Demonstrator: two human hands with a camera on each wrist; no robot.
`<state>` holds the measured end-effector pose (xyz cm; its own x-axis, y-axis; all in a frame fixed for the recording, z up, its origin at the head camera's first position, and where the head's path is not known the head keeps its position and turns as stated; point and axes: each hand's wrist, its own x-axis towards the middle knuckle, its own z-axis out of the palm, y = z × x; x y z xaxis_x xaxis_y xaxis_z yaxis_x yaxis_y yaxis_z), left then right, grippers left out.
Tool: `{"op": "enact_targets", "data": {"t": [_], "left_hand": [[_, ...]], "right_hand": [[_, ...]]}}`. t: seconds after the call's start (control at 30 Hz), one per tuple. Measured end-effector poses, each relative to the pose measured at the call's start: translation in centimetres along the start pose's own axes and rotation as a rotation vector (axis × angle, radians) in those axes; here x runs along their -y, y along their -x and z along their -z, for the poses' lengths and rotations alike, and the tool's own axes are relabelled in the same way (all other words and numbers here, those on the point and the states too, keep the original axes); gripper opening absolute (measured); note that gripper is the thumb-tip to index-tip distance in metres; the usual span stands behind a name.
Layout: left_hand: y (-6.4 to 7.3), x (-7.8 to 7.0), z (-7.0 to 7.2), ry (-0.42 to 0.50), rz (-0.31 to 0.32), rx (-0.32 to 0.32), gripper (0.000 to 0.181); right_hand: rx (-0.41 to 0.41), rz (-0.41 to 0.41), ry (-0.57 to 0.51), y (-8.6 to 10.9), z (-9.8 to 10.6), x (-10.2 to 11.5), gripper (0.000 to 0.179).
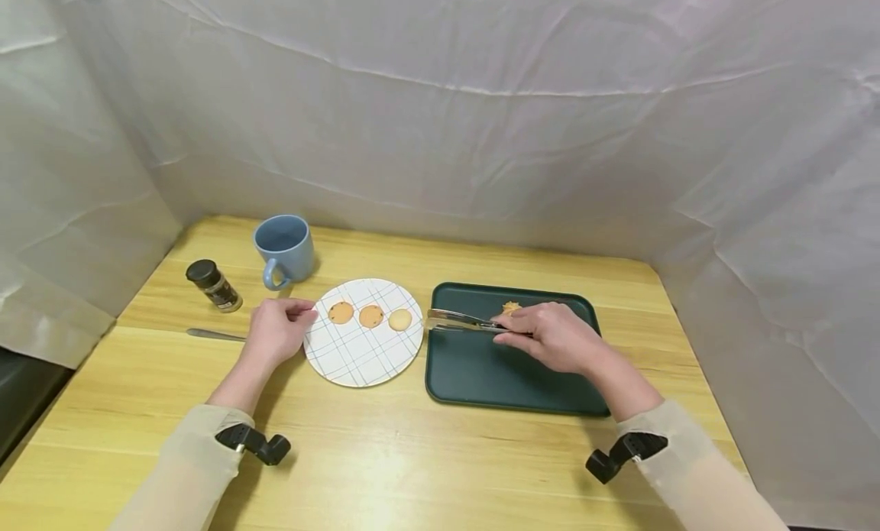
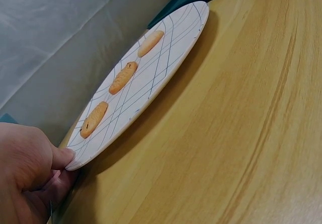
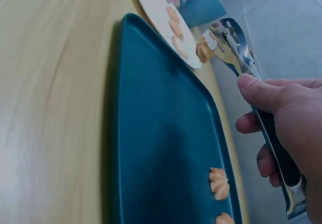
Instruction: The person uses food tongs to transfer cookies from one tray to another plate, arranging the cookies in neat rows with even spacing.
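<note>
My left hand point(image 1: 276, 331) pinches the left rim of a round white plate point(image 1: 357, 363) with blue lines, thumb on top. Three round cookies point(image 2: 123, 78) lie in a row on the plate. In my right hand point(image 1: 550, 336) is a pair of metal tongs point(image 3: 242, 58), its tips pointing left toward the plate. Between those tips sits a ridged, flower-shaped cookie point(image 3: 203, 52), held above the gap by the plate's right edge. Below the right hand lies a dark green tray point(image 1: 474, 378). Two more ridged cookies point(image 3: 219, 183) show on the tray in the right wrist view.
A blue mug point(image 1: 285, 248) stands behind the left hand. To its left is a black-capped seasoning jar point(image 1: 215, 286). A metal utensil handle point(image 1: 215, 335) pokes out left of the left wrist. Pale curtains point(image 1: 440, 134) enclose the wooden table point(image 1: 357, 470) at the back and sides.
</note>
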<state>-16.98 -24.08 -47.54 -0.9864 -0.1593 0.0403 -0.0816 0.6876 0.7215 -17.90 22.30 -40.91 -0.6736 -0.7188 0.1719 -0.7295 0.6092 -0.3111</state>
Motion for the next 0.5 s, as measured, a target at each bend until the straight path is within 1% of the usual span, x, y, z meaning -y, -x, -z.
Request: {"op": "enact_targets", "data": {"t": [0.13,0.33,0.5], "left_hand": [[0.1,-0.2,0.1,-0.007,-0.018,-0.014,0.024],[0.2,-0.2,0.2,-0.009,-0.016,-0.012,0.025],[0.1,-0.2,0.1,-0.004,-0.012,-0.009,0.025]], "right_hand": [[0.018,0.023,-0.003,-0.4,-0.5,0.7,0.037],[0.044,0.047,-0.009,-1.1,-1.4,1.5,0.037],[0.067,0.076,-0.039,-1.7,-2.1,2.2,0.038]]}}
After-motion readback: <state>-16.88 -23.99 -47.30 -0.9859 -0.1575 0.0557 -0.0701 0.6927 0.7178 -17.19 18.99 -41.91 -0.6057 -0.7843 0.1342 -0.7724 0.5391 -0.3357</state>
